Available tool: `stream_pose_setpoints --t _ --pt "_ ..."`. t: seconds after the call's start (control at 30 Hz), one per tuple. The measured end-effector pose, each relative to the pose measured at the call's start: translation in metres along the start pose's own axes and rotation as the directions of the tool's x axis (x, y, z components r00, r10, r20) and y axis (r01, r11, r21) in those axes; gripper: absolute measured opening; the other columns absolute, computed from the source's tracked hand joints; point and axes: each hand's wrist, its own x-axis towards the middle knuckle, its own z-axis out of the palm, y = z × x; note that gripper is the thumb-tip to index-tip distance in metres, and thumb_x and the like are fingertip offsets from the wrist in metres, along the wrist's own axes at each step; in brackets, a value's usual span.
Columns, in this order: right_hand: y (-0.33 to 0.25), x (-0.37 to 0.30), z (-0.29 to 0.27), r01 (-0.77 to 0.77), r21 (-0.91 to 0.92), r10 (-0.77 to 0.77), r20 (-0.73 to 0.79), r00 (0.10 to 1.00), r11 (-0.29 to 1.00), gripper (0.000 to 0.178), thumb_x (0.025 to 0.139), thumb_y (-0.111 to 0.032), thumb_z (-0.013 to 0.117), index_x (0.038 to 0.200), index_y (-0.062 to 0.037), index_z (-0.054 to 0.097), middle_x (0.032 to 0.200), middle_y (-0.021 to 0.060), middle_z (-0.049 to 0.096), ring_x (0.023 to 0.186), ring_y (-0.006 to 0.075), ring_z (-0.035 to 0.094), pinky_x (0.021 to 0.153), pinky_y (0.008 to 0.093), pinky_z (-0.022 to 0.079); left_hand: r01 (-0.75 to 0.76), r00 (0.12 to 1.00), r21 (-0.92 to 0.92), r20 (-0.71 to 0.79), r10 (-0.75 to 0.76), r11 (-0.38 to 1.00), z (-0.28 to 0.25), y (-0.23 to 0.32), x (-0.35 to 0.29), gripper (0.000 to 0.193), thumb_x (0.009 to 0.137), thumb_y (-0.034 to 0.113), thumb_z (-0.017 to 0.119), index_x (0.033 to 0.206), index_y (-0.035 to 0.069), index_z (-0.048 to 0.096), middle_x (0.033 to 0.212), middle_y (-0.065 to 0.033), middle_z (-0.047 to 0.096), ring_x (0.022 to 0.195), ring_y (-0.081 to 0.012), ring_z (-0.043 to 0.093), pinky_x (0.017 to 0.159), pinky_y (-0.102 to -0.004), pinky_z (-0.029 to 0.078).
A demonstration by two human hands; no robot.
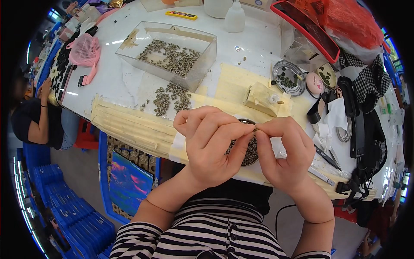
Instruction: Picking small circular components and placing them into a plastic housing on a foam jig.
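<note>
My left hand (211,149) and my right hand (285,151) meet over the table's front edge, thumbs and forefingers pinched together. Whatever lies between the fingertips is too small to name. Directly beneath them is a round dish (249,163) filled with small metal parts, partly covered by my hands. Beyond my left hand, loose small metal parts (169,100) are heaped on the table. A clear plastic box (206,64) holding many similar parts stands behind that heap. Just past my right hand sits a tape-wrapped block (260,100) with a small white nozzle-like piece on it.
At right lie a round metal tin (288,90) of dark bits, tweezers (330,157), straps and a checked cloth (368,73). A red-cased phone (306,32) leans on a clear container. A white bottle (235,18) stands behind. Another person (36,116) sits at left.
</note>
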Motion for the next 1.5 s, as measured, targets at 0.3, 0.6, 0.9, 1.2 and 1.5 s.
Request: stream_pose_setpoints --t 0.3,0.6,0.9,1.2,1.5 --pt "-0.001 -0.004 0.001 -0.245 0.229 0.24 0.049 0.969 0.942 0.006 0.085 0.002 0.07 0.087 0.002 0.064 0.075 0.0075 0.065 0.063 0.0147 0.061 0.058 0.0262 0.049 -0.006 1.0 0.003 0.006 0.006 1.0 -0.001 -0.001 0.0 0.021 0.074 0.004 0.078 0.092 0.011 0.071 0.086 -0.0008 0.062 0.084 -0.0214 0.056 0.081 -0.0342 0.037" --pt "-0.006 -0.001 -0.006 -0.619 0.524 0.507 0.36 0.783 0.585 0.017 0.101 -0.012 0.058 0.096 0.0034 0.062 0.08 0.0022 0.064 0.074 0.007 0.061 0.07 0.0221 0.05 -0.016 1.0 -0.07 0.001 0.016 0.997 -0.002 -0.003 0.001 0.02 0.076 0.004 0.078 0.092 0.01 0.069 0.086 -0.0017 0.063 0.083 -0.022 0.054 0.08 -0.0338 0.039" --pt "-0.007 -0.001 -0.007 -0.639 0.522 0.513 0.384 0.768 0.565 0.016 0.101 -0.013 0.058 0.097 0.0021 0.061 0.08 0.0019 0.064 0.075 0.0062 0.06 0.071 0.0215 0.049 -0.004 1.0 -0.084 0.001 0.004 0.996 -0.002 -0.002 0.001 0.019 0.076 0.003 0.078 0.091 0.009 0.07 0.087 -0.0021 0.063 0.084 -0.0227 0.053 0.079 -0.0333 0.039" --pt "-0.003 -0.001 -0.008 -0.693 0.611 0.539 0.462 0.704 0.382 0.015 0.1 -0.013 0.06 0.098 0.0013 0.063 0.084 0.0034 0.067 0.076 0.0066 0.062 0.07 0.0223 0.051 0.036 0.999 -0.141 0.003 -0.036 0.989 -0.003 -0.003 0.0 0.019 0.075 -0.001 0.077 0.089 0.007 0.07 0.086 -0.0033 0.062 0.086 -0.023 0.052 0.078 -0.0321 0.04" --pt "-0.005 -0.002 -0.001 -0.026 0.068 0.022 0.05 0.998 0.997 0.028 0.078 0.004 0.074 0.106 0.0007 0.073 0.086 0.012 0.07 0.068 0.0195 0.066 0.059 0.0273 0.052 0.108 0.993 -0.059 -0.045 -0.11 0.992 0.001 -0.007 0.0 0.019 0.072 0.001 0.077 0.087 0.01 0.07 0.083 -0.0011 0.061 0.083 -0.0209 0.054 0.079 -0.0336 0.034"
